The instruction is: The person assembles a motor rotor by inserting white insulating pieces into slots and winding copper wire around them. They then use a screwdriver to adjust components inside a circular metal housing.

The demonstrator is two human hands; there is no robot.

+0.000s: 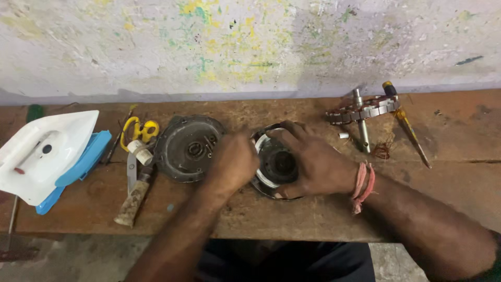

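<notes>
Both hands on round motor housing point(276, 164), mid-bench point(292, 214). Right hand point(313, 162) cups its rim, grip curled around it, apparently to steady it. Left hand point(232, 162) fisted at its left edge; contents not visible. Detached cover point(188, 148) just left. Wound stator point(362, 109) farther back, right.

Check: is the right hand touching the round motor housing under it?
Touching. Head view shows the right hand cupped over the round motor housing, fingers wrapped on its rim with no gap.
</notes>
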